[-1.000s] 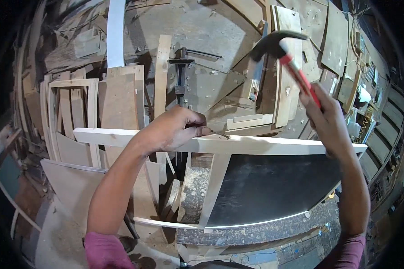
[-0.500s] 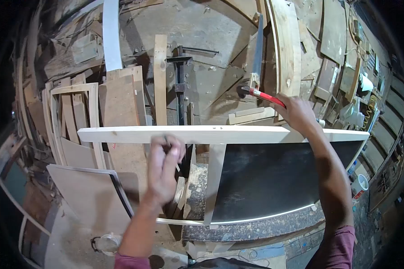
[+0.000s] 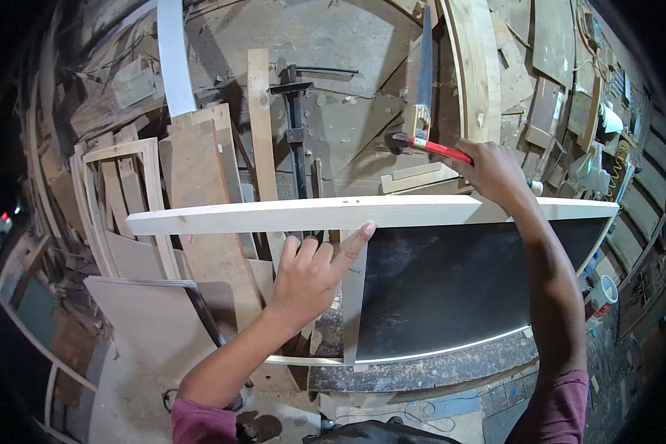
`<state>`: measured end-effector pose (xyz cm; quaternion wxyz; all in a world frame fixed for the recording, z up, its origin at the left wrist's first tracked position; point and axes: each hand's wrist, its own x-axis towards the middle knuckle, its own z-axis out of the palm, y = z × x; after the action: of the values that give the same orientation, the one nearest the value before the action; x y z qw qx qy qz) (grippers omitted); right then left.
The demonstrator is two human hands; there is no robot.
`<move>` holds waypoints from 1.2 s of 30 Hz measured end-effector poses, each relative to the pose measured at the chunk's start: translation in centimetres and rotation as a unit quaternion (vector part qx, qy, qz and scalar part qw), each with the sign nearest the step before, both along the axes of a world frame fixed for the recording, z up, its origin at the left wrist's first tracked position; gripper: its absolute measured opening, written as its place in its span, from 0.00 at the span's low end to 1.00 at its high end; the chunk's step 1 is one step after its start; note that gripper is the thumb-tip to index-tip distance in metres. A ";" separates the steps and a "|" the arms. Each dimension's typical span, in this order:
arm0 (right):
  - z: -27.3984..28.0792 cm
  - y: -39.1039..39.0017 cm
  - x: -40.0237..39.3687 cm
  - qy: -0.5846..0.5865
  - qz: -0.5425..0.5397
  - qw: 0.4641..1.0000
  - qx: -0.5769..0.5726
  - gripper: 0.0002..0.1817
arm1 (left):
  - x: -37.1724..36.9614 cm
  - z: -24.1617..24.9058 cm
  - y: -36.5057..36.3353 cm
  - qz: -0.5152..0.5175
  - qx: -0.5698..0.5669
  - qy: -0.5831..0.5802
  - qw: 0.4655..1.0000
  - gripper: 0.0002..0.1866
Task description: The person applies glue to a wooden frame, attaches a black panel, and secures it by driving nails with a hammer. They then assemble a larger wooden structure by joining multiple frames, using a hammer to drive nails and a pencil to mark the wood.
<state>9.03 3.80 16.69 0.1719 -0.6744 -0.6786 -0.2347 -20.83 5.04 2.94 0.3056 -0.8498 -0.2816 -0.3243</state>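
A hammer (image 3: pixel 436 149) with a red handle and dark head is gripped by my right hand (image 3: pixel 493 174), above the far side of the frame. My left hand (image 3: pixel 307 277) has curled fingers, with its thumb stretched toward the pale wooden rail (image 3: pixel 274 214). A thin, nail-like piece (image 3: pixel 355 271) sticks out beside that hand; most of it is hidden. The thumb tip is at the rail's lower edge, where an upright crosspiece (image 3: pixel 354 311) meets it. A black panel (image 3: pixel 444 288) fills the frame's right part.
The frame lies over a worn, paint-spotted bench (image 3: pixel 422 374). Beyond it are a dark metal clamp (image 3: pixel 296 137), a handsaw (image 3: pixel 424 66) and long planks (image 3: pixel 477 74). Boards (image 3: pixel 155 318) lean at left. A white bucket (image 3: pixel 603 292) stands at right.
My left hand has moved right and turned, from left of the crosspiece to its joint with the rail. My right hand still holds the hammer in nearly the same place.
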 end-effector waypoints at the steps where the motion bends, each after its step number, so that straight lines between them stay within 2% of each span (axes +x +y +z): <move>1: 0.0 0.0 0.1 0.000 0.001 1.000 -0.004 0.20 | -0.1 0.0 0.0 0.000 -0.001 0.002 1.000 0.40; 16: -0.3 0.2 0.5 0.007 0.008 1.000 0.008 0.20 | -1.6 -1.4 0.3 0.039 0.015 -0.035 0.998 0.38; 19: -0.3 0.3 0.7 0.012 0.017 1.000 0.009 0.20 | -2.0 -3.0 0.3 0.017 -0.021 -0.139 0.990 0.39; 22: -0.2 -0.2 0.6 0.014 0.019 1.000 -0.005 0.19 | -1.6 -3.0 -0.1 -0.038 -0.004 -0.164 0.986 0.41; 24: -0.3 -0.2 0.6 0.013 0.021 1.000 -0.005 0.19 | -0.5 -2.3 -0.3 -0.058 0.013 -0.153 0.986 0.42; 26: -0.7 0.0 0.9 0.038 0.046 0.998 0.026 0.22 | 0.3 -1.6 -0.5 -0.013 -0.016 -0.071 0.997 0.43; 31: -0.2 -0.7 0.3 0.027 0.016 1.000 0.000 0.20 | -0.8 -2.1 -0.9 0.030 -0.019 -0.055 0.998 0.43; 33: -0.2 -0.4 0.5 0.025 0.009 1.000 -0.003 0.20 | -1.3 -2.8 -1.4 0.045 -0.068 -0.142 0.986 0.40; 34: -0.6 -0.1 0.8 0.023 0.025 0.999 0.009 0.20 | -1.8 -3.4 -1.6 0.033 -0.069 -0.138 0.988 0.40; 36: -0.6 -0.5 1.0 0.025 0.028 0.999 0.014 0.20 | -3.0 -4.7 -1.9 0.003 -0.100 -0.216 0.971 0.35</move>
<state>10.03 3.32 16.04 0.2049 -0.6581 -0.6896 -0.2222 -23.84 3.19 -1.80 0.1521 -0.7847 -0.3746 -0.4698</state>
